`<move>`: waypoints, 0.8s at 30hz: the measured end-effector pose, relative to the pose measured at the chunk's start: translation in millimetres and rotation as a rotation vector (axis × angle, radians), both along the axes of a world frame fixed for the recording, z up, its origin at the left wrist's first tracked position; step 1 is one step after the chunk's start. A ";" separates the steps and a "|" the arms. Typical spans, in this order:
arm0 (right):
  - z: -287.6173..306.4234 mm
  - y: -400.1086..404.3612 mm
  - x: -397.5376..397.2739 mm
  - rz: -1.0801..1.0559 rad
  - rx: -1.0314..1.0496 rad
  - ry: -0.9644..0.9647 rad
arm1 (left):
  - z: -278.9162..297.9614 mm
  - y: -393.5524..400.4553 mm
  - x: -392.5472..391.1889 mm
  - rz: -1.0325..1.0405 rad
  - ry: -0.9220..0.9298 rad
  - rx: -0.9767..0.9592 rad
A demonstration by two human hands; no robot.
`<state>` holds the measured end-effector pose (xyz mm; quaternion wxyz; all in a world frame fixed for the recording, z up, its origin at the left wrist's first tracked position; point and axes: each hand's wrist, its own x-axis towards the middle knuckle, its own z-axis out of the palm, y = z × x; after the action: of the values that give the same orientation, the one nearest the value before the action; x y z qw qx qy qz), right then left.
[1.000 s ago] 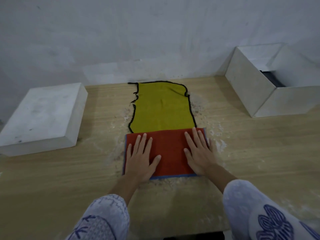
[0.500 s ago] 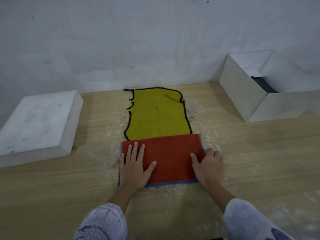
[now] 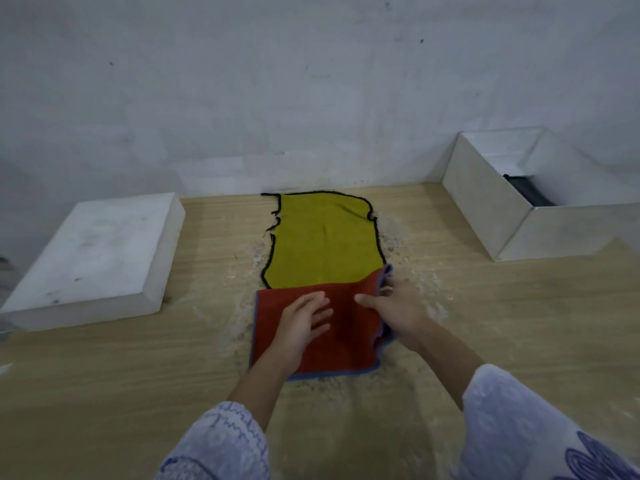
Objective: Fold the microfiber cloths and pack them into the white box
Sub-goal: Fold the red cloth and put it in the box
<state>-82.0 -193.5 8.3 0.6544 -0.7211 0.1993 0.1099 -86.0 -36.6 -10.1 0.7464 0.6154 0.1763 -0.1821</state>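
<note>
Two cloths (image 3: 322, 244), two hands (image 3: 398, 310), one box (image 3: 485, 202).

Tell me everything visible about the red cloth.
The red cloth is fuzzy, microfiber-looking, with a blue stitched edge. It lies folded on the wooden table, its far edge overlapping the yellow cloth. The left hand rests flat on it; the right hand pinches its right edge, lifting that side off the table.
</note>
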 end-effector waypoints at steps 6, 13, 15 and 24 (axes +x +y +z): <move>4.1 32.8 -8.7 0.324 0.135 0.024 | -2.2 4.0 4.0 -0.066 0.085 -0.285; -16.4 34.8 -8.2 0.221 -0.288 -0.193 | -18.5 31.4 -2.4 0.085 -0.110 0.013; -26.3 36.6 -8.3 0.350 -0.513 -0.313 | -21.8 45.5 -8.6 0.113 -0.127 0.007; -46.8 63.3 -25.7 0.830 -1.005 -0.278 | -32.6 70.4 -17.1 0.022 -0.351 0.604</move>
<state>-107.7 -130.2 -38.5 0.1618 -0.9627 -0.1541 0.1524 -103.1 33.8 -42.7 0.5513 0.8285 0.0979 -0.0052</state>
